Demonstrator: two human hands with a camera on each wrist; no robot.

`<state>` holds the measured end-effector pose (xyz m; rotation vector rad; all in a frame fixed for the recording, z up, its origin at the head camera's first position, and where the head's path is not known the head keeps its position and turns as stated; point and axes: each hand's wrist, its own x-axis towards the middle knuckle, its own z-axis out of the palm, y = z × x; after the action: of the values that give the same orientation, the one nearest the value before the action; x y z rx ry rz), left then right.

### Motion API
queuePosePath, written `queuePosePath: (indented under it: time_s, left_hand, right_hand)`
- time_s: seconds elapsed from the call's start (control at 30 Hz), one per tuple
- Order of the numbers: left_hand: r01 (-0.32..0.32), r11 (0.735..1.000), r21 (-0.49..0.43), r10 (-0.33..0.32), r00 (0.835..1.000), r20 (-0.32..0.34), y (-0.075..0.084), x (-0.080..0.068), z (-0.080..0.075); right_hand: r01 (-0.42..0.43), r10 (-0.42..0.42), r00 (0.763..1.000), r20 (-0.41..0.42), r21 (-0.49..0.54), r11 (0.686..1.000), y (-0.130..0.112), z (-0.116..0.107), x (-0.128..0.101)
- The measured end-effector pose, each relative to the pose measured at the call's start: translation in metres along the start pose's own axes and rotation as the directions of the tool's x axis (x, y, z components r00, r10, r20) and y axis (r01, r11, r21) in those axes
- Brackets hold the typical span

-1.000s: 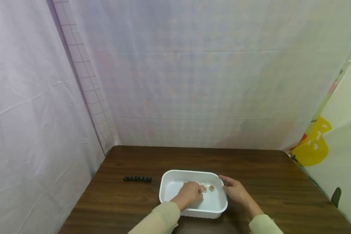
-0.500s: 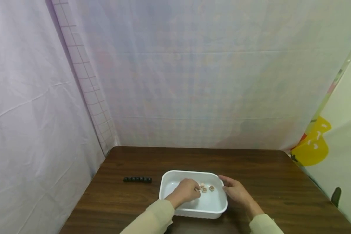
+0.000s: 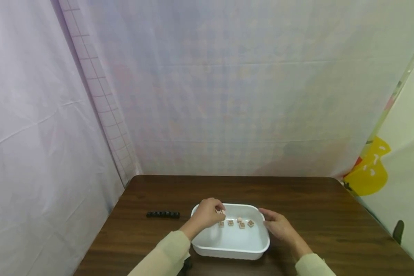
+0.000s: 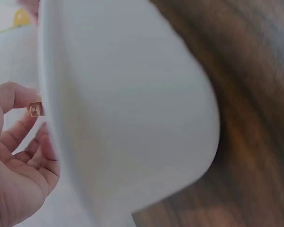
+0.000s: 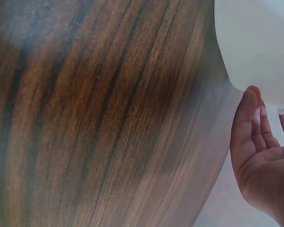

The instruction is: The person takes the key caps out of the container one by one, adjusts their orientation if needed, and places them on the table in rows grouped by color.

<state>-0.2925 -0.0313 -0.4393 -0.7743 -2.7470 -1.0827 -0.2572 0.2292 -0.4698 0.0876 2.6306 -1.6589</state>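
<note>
Left hand (image 3: 207, 214) pinched one small tan block (image 4: 35, 109) between thumb and fingertip, lifted over the left part of the white tray (image 3: 241, 242); other fingers loosely curled below the block in the left wrist view. Right hand (image 3: 278, 227) was at the tray's right end, fingers fairly straight, touching the wall from outside near the far corner, not wrapped round anything. Tray sat on the dark wood-grain surface (image 3: 317, 203), right way up, long side toward the person. Inside it, four tan blocks with brown markings made a loose row across the middle: leftmost block (image 3: 221, 224) just under the left hand, then second block (image 3: 230, 222), third block (image 3: 242, 225), and rightmost block (image 3: 250, 223) turned at an angle, nearest the right hand. A plain pinkish piece (image 3: 239, 219) lay just behind the third block; too small to make out its shape for sure. Black strip (image 3: 163, 214) of joined cube-like bits lay left of the tray, apart from it. Both arms wore pale sleeves. Pale curtain (image 3: 227, 96) hung behind the surface; sheet with yellow shapes (image 3: 365, 172) on the right.
</note>
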Motion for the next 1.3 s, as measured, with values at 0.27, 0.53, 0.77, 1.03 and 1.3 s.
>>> queuePosePath:
  time_s: [0.27,0.53,0.77,1.03,1.3]
  left_hand:
    - [0.087,0.988,-0.13,-0.093,0.995,-0.042,-0.012,0.002,-0.028]
    - [0.135,0.976,-0.168,-0.157,0.98,-0.124,-0.035,-0.006,-0.052]
    - [0.151,0.976,-0.16,-0.18,0.966,-0.185,-0.063,-0.017,-0.074]
    - [0.184,0.965,-0.189,-0.223,0.951,-0.214,-0.087,-0.035,-0.082]
    - [0.232,0.96,-0.156,-0.258,0.951,-0.171,-0.106,-0.054,-0.076]
  right_hand:
    - [-0.007,0.007,1.0,-0.003,-0.012,1.0,-0.001,0.0,-0.001]
    - [0.012,-0.013,1.0,-0.013,-0.072,0.997,-0.001,-0.001,-0.001]
    - [0.018,-0.018,1.0,-0.006,-0.086,0.996,-0.001,-0.002,0.001]
    - [0.012,-0.011,1.0,0.002,-0.061,0.998,-0.001,-0.002,0.001]
    - [0.002,-0.002,1.0,0.002,-0.083,0.997,-0.001,-0.002,0.001]
